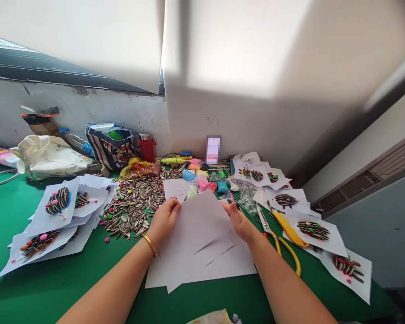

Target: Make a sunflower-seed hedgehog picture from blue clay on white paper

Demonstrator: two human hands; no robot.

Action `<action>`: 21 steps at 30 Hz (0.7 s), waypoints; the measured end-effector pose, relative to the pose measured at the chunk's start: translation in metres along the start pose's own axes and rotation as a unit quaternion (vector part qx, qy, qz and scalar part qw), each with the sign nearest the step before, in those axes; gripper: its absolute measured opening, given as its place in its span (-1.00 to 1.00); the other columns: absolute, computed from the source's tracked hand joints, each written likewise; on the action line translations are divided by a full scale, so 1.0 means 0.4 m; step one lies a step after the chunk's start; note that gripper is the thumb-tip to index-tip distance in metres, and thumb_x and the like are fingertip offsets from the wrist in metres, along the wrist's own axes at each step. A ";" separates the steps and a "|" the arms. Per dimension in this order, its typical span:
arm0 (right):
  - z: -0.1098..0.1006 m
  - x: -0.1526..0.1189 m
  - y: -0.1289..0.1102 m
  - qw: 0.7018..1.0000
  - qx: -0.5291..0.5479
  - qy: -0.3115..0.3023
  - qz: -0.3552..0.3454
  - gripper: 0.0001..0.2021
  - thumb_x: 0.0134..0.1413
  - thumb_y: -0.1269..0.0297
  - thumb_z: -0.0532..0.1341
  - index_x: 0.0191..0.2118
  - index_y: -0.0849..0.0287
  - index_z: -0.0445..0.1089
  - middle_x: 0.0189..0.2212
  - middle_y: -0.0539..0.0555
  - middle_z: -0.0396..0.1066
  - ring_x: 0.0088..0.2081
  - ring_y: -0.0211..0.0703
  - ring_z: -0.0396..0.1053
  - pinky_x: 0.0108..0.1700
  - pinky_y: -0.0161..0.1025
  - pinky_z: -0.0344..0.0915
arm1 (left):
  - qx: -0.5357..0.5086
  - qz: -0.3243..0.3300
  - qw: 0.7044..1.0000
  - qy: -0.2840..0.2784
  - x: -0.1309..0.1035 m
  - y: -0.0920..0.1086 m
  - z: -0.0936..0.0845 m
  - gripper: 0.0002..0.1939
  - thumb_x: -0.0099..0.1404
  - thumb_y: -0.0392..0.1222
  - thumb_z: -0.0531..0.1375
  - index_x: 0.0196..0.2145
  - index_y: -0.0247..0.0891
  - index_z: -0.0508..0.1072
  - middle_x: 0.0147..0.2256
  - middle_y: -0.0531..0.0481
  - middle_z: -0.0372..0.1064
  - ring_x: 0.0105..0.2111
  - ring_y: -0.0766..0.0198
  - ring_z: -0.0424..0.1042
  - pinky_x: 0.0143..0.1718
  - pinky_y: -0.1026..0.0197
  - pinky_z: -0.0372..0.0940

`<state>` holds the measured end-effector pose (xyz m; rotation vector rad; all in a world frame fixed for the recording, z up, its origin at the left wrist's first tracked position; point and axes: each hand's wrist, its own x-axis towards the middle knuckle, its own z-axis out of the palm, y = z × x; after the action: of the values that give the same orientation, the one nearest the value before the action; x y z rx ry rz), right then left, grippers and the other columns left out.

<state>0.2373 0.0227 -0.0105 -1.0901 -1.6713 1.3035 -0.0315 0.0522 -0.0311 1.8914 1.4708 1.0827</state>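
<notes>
My left hand (166,219), with a gold bangle at the wrist, is closed on the left edge of a white sheet of paper (197,229). At the sheet's opposite edge my right hand (239,222) grips it, the thumb raised and the fingertips partly hidden. More white paper (226,265) lies beneath on the green table. Just beyond the sheet are small bags of coloured clay (203,183). A heap of striped sunflower seeds (135,207) lies beside my left hand. Scissors (279,240) with yellow handles and a yellow utility knife (289,229) rest right of my right hand.
Papers bearing seed-and-clay figures are stacked at the left (57,211) and spread along the right (313,229). A phone (213,150) leans against the wall. Behind the seeds stand a red flask (147,148) and a patterned bag (111,146); a cream cloth bag (54,157) lies farther left.
</notes>
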 end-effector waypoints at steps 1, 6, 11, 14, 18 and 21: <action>0.003 0.000 0.000 1.000 0.003 -0.013 0.000 -0.17 0.20 -0.32 -0.36 0.11 0.11 0.37 -0.12 0.15 0.49 0.00 0.06 0.38 0.02 -0.05 0.31 | -0.036 -0.026 0.999 0.025 0.004 -0.002 -0.004 -0.85 0.30 -0.12 0.10 -0.37 -0.20 0.39 -0.44 0.05 0.36 -0.42 0.23 0.32 -0.38 0.23 0.17; 0.022 0.006 0.001 0.975 -0.178 -0.113 -0.075 -0.22 0.21 -0.31 -0.35 0.00 0.05 0.44 -0.06 0.14 0.47 0.10 0.07 0.30 0.30 0.08 -0.09 | -0.289 -0.149 0.939 0.117 0.011 0.007 -0.006 -0.72 0.12 0.04 0.27 -0.38 -0.22 0.38 -0.45 0.09 0.31 -0.45 0.31 0.26 -0.43 0.28 0.15; 0.037 0.011 0.002 0.922 -0.372 -0.072 -0.085 -0.30 0.22 -0.30 -0.23 -0.24 0.15 0.45 -0.33 0.15 0.49 -0.23 0.00 0.41 0.24 0.22 -0.07 | -0.372 -0.189 0.903 0.105 0.004 0.027 0.000 -0.53 -0.03 0.16 0.35 -0.34 -0.25 0.37 -0.45 0.09 0.35 -0.49 0.33 0.31 -0.44 0.28 0.23; 0.035 0.008 -0.009 0.938 -0.328 -0.024 -0.106 -0.31 0.20 -0.32 -0.19 -0.19 0.14 0.46 -0.29 0.17 0.48 -0.18 0.04 0.40 0.15 0.11 0.11 | -0.439 -0.214 0.866 0.107 0.001 0.038 -0.001 -0.53 -0.10 0.07 0.41 -0.34 -0.26 0.37 -0.44 0.11 0.36 -0.48 0.37 0.32 -0.43 0.31 0.24; 0.036 0.006 -0.003 0.992 -0.091 0.026 -0.089 -0.26 0.14 -0.38 -0.17 0.00 0.12 0.40 -0.15 0.16 0.48 -0.09 0.06 0.40 -0.05 -0.08 0.32 | -0.461 -0.204 0.858 0.100 -0.008 0.048 0.009 -0.58 -0.07 0.00 0.42 -0.35 -0.24 0.37 -0.44 0.12 0.37 -0.47 0.39 0.33 -0.42 0.34 0.24; 0.048 0.013 0.023 0.993 0.043 0.109 -0.018 -0.40 0.10 -0.28 0.10 0.02 0.11 0.37 -0.15 0.14 0.49 -0.15 0.04 0.44 -0.11 -0.09 0.37 | -0.433 -0.186 0.881 0.045 -0.020 0.056 0.021 -0.63 0.02 0.00 0.39 -0.34 -0.24 0.39 -0.43 0.10 0.38 -0.50 0.40 0.32 -0.48 0.37 0.20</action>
<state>0.2194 0.0222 -0.0235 -1.1049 -1.4543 1.1777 -0.0130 0.0386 -0.0203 0.9008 1.0435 1.3343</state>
